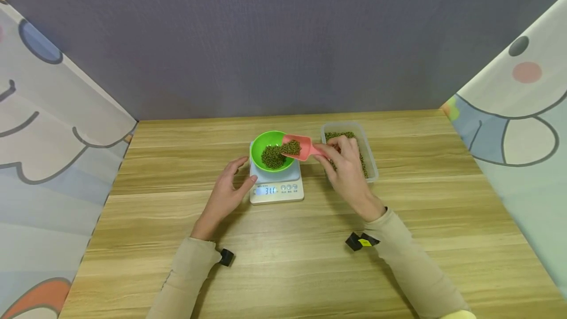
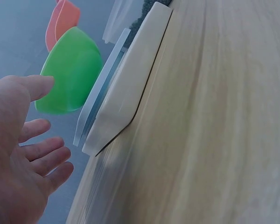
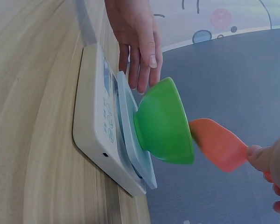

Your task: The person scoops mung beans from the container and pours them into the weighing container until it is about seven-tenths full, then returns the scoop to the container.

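A green bowl (image 1: pixel 260 148) with a heap of mung beans (image 1: pixel 272 157) sits on a white kitchen scale (image 1: pixel 277 196) whose display appears to read 31.1. My right hand (image 1: pixel 347 171) pinches the handle of a pink scoop (image 1: pixel 305 147). More beans lie in the scoop, and its lip overlaps the bowl's right rim. In the right wrist view the scoop (image 3: pixel 221 144) tilts down toward the bowl (image 3: pixel 163 123). My left hand (image 1: pixel 226 193) stays beside the scale's left side, fingers spread and holding nothing. In the left wrist view its thumb overlaps the bowl (image 2: pixel 74 70).
A clear plastic container (image 1: pixel 371 161) of mung beans stands right of the scale, partly under my right hand. The wood-grain table (image 1: pixel 283 260) ends at a dark grey panel (image 1: pixel 283 43) behind. Cartoon-printed sheets (image 1: pixel 53 112) flank it on both sides.
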Available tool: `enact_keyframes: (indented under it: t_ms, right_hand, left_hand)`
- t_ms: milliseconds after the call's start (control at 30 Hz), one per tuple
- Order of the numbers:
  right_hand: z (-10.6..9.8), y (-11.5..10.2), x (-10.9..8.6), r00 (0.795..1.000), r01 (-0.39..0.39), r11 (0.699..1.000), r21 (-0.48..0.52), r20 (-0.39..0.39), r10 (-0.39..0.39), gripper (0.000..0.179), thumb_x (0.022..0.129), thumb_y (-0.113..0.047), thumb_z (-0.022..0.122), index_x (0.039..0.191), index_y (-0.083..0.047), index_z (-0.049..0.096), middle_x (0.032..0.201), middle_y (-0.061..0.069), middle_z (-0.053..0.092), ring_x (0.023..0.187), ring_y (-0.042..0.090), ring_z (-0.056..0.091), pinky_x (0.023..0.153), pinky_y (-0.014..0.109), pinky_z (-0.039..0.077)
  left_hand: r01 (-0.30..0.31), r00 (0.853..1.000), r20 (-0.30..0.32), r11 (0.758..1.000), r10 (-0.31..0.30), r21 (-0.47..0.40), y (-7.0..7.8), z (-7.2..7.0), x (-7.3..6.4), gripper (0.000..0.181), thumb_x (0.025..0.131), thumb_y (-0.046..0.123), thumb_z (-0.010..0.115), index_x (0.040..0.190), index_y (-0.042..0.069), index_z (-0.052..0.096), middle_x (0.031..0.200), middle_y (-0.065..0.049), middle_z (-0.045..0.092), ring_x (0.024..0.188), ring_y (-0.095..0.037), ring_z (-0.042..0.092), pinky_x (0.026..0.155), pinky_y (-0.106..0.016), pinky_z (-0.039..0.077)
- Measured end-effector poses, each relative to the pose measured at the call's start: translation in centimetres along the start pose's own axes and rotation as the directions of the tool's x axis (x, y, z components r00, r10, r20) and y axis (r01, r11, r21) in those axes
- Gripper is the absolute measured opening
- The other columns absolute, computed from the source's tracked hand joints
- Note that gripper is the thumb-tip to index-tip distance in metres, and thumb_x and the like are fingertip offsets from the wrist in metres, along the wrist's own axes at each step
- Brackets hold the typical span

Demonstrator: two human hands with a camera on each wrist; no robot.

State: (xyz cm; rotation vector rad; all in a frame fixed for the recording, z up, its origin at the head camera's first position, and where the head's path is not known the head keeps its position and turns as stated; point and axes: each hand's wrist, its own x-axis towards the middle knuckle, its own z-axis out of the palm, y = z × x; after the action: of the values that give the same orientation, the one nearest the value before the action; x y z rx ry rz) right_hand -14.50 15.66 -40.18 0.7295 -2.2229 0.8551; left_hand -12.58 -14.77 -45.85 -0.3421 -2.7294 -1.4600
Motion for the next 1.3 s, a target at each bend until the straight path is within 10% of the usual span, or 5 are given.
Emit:
enact_keyframes:
  t_ms: [800, 1167, 1300]
  right_hand:
    - [0.44, -0.13, -0.09, 0.998, 0.057, 0.995, -0.076, -0.011, -0.058, 0.033, 0.079, 0.002, 0.082, 0.112, -0.001, 0.076, 0.1, 0.019, 0.058, 0.087, 0.036, 0.043, 0.075, 0.045, 0.034]
    - [0.6, 0.11, -0.17, 0.994, 0.109, 0.983, -0.149, -0.007, -0.111, 0.037, 0.106, -0.03, 0.053, 0.113, -0.002, 0.076, 0.103, 0.017, 0.059, 0.088, 0.035, 0.045, 0.075, 0.045, 0.039]
    - [0.64, 0.21, -0.24, 0.991, 0.13, 0.977, -0.171, -0.002, -0.132, 0.023, 0.1, -0.019, 0.066, 0.113, -0.003, 0.076, 0.104, 0.017, 0.06, 0.089, 0.035, 0.046, 0.075, 0.046, 0.041]
  left_hand:
    - [0.0, 1.0, 0.004, 1.0, 0.0, -0.008, 0.05, -0.08, 0.01, 0.062, 0.1, 0.026, 0.069, 0.152, 0.002, 0.045, 0.155, -0.02, 0.047, 0.139, -0.041, 0.047, 0.117, -0.059, 0.04]
    - [0.008, 1.0, 0.003, 1.0, -0.008, -0.007, 0.1, -0.14, 0.04, 0.062, 0.1, 0.027, 0.069, 0.152, 0.003, 0.045, 0.155, -0.019, 0.048, 0.138, -0.041, 0.048, 0.116, -0.059, 0.04]
    - [0.008, 1.0, 0.003, 1.0, -0.008, -0.006, 0.01, -0.12, 0.01, 0.062, 0.1, 0.028, 0.069, 0.152, 0.003, 0.045, 0.155, -0.019, 0.047, 0.138, -0.042, 0.048, 0.116, -0.06, 0.04]
